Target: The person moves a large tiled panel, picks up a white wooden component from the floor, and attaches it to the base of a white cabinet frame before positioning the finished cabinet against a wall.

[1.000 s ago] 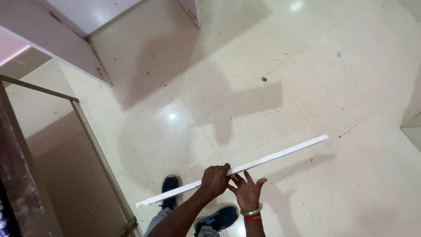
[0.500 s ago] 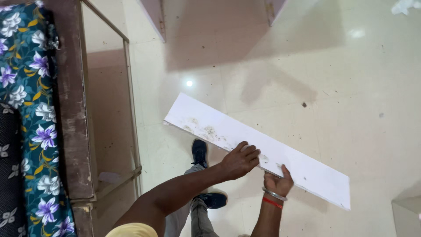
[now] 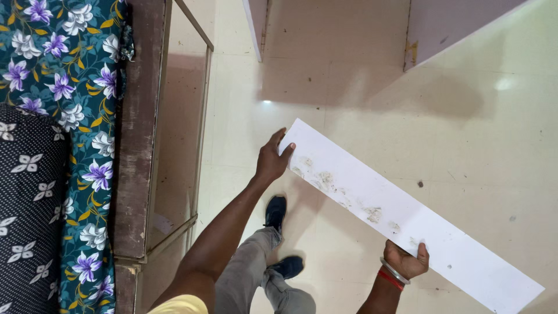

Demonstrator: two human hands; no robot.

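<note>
A long white board (image 3: 407, 221) with smudges of dirt on its face is held flat above the cream tiled floor. My left hand (image 3: 273, 158) grips its upper left end, fingers curled over the edge. My right hand (image 3: 406, 261), with a metal bangle and a red band at the wrist, grips the board's near long edge toward its right half. My dark shoes (image 3: 278, 212) and grey trouser legs show below the board.
A wooden bed frame (image 3: 136, 128) with a floral sheet (image 3: 64, 75) and a dark patterned cloth (image 3: 26, 209) runs down the left side. White cabinet panels (image 3: 442, 29) stand at the top, casting shadows on the floor.
The board has turned from edge-on to face-up, and my hands have slid apart along it, the left now at its end. The view has swung toward the bed.
</note>
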